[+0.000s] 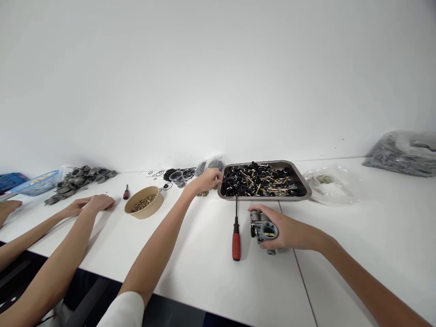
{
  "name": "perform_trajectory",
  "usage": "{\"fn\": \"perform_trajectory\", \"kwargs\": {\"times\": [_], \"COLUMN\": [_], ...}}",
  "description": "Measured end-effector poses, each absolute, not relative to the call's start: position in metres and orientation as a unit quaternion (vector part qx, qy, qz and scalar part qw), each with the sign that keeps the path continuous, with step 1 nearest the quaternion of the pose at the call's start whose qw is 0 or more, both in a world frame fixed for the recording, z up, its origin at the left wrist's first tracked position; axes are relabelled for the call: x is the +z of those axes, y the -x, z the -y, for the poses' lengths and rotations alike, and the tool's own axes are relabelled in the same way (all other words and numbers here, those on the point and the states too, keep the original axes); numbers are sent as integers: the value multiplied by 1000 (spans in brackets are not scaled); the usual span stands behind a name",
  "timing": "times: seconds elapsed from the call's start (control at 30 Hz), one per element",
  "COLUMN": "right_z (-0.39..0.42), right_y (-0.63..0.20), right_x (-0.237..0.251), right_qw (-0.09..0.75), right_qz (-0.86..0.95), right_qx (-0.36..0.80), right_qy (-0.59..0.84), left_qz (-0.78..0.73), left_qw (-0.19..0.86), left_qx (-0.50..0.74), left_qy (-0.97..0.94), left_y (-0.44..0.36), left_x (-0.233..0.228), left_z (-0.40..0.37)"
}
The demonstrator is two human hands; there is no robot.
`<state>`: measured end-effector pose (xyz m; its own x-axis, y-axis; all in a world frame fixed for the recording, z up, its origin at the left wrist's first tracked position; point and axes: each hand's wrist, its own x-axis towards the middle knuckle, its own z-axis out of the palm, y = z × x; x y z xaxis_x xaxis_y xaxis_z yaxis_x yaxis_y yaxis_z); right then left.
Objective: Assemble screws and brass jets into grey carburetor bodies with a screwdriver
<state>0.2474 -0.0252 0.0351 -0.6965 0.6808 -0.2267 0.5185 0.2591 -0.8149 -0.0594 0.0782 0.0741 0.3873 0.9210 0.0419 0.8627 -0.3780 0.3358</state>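
My right hand (282, 227) is wrapped round a grey metal carburetor (260, 225) low over the table, its round bore facing me. Further back, my left hand (208, 179) reaches to the left rim of a metal tray (265, 198). Its fingers are pinched together, and whatever they hold is too small to make out. Black fittings and brass-coloured pieces (259, 179) fill the tray. Close behind and below the left hand are a clear bag of small grey parts (215, 162) and some small brass parts (203, 193). A red-handled screwdriver (236, 240) lies between my hands, its tip at the tray.
Left of my arm stand a cardboard bowl of brass parts (129, 209), a plastic cup (177, 178), black rings (187, 172) and a small screwdriver (126, 193). A co-worker's hands (98, 203) rest near piled metal castings (80, 178). Plastic bags (335, 186) lie at right.
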Motion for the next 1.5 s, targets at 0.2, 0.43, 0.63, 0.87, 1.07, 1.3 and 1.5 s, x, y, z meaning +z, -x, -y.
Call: {"fn": "perform_trajectory", "kwargs": {"times": [0.2, 0.43, 0.63, 0.87, 1.07, 1.3, 1.5], "right_z": [23, 20, 15, 11, 12, 16, 18], "right_y": [-245, -242, -241, -240, -240, -243, -243], "right_x": [40, 33, 34, 25, 31, 40, 30], "right_qw": [57, 62, 42, 42, 38, 52, 81], "right_qz": [774, 756, 748, 750, 751, 763, 792], "right_qx": [491, 506, 520, 516, 509, 506, 478], "right_qy": [395, 411, 411, 412, 419, 398, 371], "left_qz": [-609, -724, -776, -802, -788, -696, -569], "left_qw": [47, -107, -92, -38, -36, -62, 108], "left_qx": [227, 239, 195, 120, 123, 253, 136], "left_qy": [-759, -638, -593, -584, -603, -669, -804], "left_y": [129, 248, 302, 321, 312, 199, 32], "left_x": [131, 118, 73, 46, 66, 130, 88], "left_z": [-74, -104, -127, -141, -131, -73, -3]}}
